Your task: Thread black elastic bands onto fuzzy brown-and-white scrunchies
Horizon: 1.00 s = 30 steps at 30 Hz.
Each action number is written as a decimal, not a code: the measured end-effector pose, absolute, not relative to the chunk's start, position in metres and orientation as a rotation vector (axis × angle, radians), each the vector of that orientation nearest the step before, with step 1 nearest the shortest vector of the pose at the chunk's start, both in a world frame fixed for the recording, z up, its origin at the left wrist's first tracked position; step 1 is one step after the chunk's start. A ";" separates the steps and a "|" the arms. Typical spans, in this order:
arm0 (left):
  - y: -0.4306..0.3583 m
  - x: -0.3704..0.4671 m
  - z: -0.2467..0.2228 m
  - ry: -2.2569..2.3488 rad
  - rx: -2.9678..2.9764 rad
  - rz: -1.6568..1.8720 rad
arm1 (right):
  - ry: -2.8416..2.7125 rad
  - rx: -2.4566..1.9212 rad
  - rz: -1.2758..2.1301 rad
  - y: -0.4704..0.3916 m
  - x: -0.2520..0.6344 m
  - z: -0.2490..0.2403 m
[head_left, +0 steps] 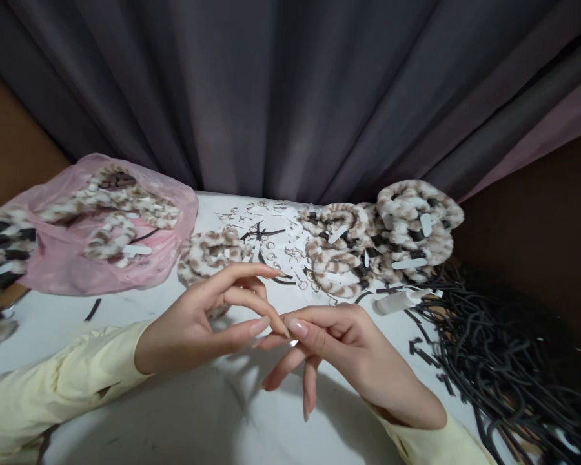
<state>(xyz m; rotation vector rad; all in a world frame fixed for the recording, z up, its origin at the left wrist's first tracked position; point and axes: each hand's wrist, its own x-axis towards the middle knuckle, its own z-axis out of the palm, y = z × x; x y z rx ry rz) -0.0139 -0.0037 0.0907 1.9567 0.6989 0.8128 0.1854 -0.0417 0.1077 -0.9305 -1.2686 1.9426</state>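
Observation:
My left hand [217,310] is held above the white table with its fingers stretched and apart. Its index finger points right, and the tip of a longer finger meets my right hand [339,349]. There my right thumb and index finger are pinched together at that fingertip, the other fingers hanging loosely spread. Whatever lies in the pinch, if anything, is hidden or too small to name. Just behind my left hand lies a brown-and-white plush loop [208,252]. Small metal rings and clasps [271,245] are scattered beyond both hands.
A pink plastic bag [174,271] with plush loops stands left. More tagged plush loops [416,226] are piled at back right. A white bottle [397,302] lies near a tangle of black cords [503,361]. A short black strip [93,310] is at left; grey curtains [281,97] hang behind.

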 end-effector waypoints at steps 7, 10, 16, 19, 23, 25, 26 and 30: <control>-0.005 -0.017 0.089 0.727 2.001 0.843 | -1.216 -0.924 2.009 -0.041 0.184 0.110; -0.004 -0.018 0.087 0.719 2.019 0.851 | -1.200 -0.914 2.016 -0.042 0.183 0.110; -0.005 -0.017 0.088 0.733 2.024 0.861 | -1.188 -0.902 2.015 -0.042 0.181 0.109; -0.006 -0.017 0.090 0.743 2.031 0.859 | -1.184 -0.924 2.007 -0.042 0.181 0.109; -0.006 -0.016 0.089 0.744 2.027 0.860 | -1.178 -0.920 1.997 -0.042 0.180 0.108; -0.006 -0.016 0.089 0.738 2.035 0.863 | -1.180 -0.919 1.997 -0.042 0.180 0.107; -0.006 -0.016 0.088 0.734 2.042 0.867 | -1.185 -0.922 2.000 -0.042 0.180 0.106; -0.007 -0.016 0.088 0.738 2.073 0.873 | -1.200 -0.926 1.991 -0.041 0.180 0.104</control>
